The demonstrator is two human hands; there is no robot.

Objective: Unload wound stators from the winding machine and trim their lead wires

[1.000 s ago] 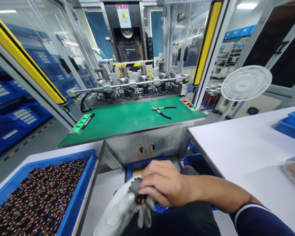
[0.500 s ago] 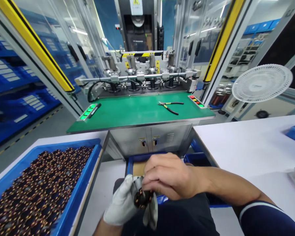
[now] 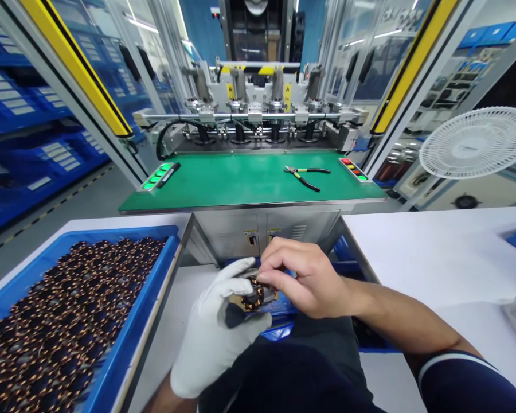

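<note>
A small ring-shaped stator (image 3: 253,295) with copper windings and a dark core is between my hands, above my lap. My left hand (image 3: 223,312), in a white glove, curves round it from the left, fingers bent above and thumb below. The gloved fingers touch its left side. My bare right hand (image 3: 307,278) is closed, thumb and forefinger pinched at the upper right rim. Whether a wire end is also in that pinch is too small to tell. On the left, a blue tray (image 3: 165,261) holds many similar copper-wound stators.
Ahead is a green-topped machine bench (image 3: 232,178) with pliers (image 3: 307,178) lying on it. Button panels (image 3: 158,176) flank the bench, and a row of spindles (image 3: 276,115) stands behind. A white table (image 3: 434,252) is at right, with a white fan (image 3: 473,143) beyond.
The stator has risen and turned, its wound face now more toward the left hand. My left hand has loosened from a close wrap to a wider curve. The view has tilted slightly downward.
</note>
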